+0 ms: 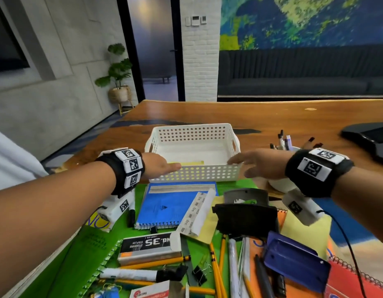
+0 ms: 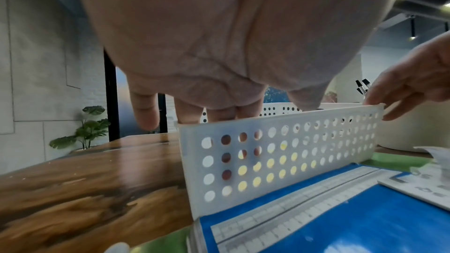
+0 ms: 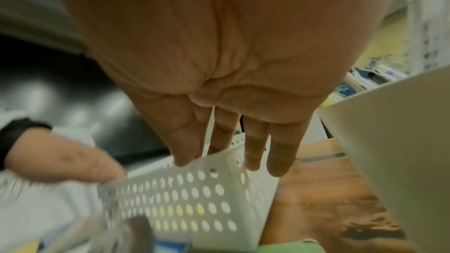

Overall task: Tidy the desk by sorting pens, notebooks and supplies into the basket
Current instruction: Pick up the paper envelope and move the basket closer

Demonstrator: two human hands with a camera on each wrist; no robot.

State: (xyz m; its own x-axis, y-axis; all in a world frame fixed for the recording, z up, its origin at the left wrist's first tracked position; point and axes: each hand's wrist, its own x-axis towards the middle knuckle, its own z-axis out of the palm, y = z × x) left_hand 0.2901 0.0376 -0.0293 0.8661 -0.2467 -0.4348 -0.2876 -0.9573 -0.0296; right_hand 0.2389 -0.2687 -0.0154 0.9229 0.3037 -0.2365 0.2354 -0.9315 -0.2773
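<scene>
The white perforated basket [image 1: 197, 173] stands on the wooden desk [image 1: 272, 117] with a yellow pad [image 1: 192, 163] lying inside. My left hand [image 1: 164, 165] holds the near rim at its left corner. In the left wrist view its fingers [image 2: 219, 111] hook down inside the basket [image 2: 292, 151] wall and the thumb sits on the rim. My right hand [image 1: 250, 162] pinches the near rim's right corner, fingers on top and thumb outside below; it is the right hand [image 2: 401, 93] at the left wrist view's edge. The right wrist view shows the basket [image 3: 194, 199] blurred under my fingers [image 3: 255, 151].
In front of the basket lie a blue spiral notebook [image 1: 164, 209] with a ruler [image 1: 182, 188], a staples box [image 1: 147, 247], yellow pencils [image 1: 216, 267], binder clips [image 1: 199, 274], a dark blue punch [image 1: 293, 265] and a red notebook [image 1: 347, 282]. A white pen cup [image 1: 281, 183] stands right of the basket.
</scene>
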